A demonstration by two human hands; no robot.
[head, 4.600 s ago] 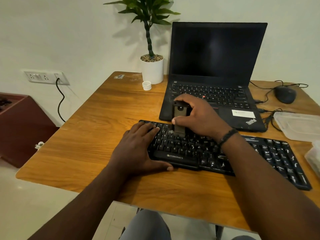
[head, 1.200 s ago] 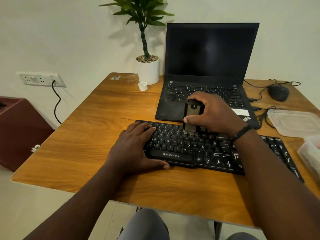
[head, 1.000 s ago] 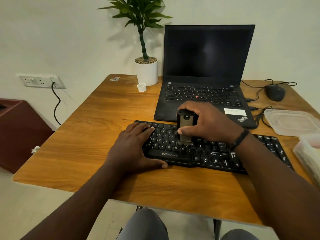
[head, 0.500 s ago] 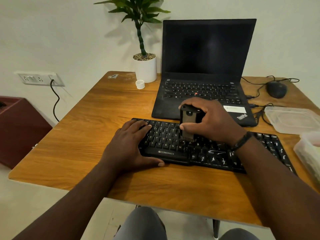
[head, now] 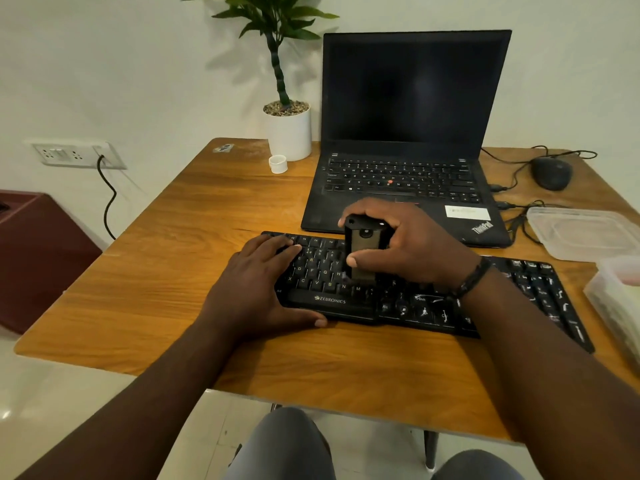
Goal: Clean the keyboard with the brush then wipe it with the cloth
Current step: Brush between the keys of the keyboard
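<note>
A black Zebronics keyboard (head: 408,306) lies across the wooden table (head: 207,216) in front of me. My right hand (head: 412,247) grips a small dark brush (head: 363,247) upright, thumb across its front, with the bristle end down on the keys near the middle of the keyboard. My left hand (head: 256,285) rests flat on the keyboard's left end, fingers straight over the keys and thumb along its front edge. No cloth shows in view.
An open black laptop (head: 408,140) stands just behind the keyboard. A potted plant (head: 289,129) and a small white cap (head: 277,163) sit at the back left. A wired mouse (head: 550,173), cables and clear plastic containers (head: 581,233) lie at the right.
My right hand has swept the brush back and forth over the keys, ending slightly left and nearer the front rows. My left hand has stayed on the keyboard's left end.
</note>
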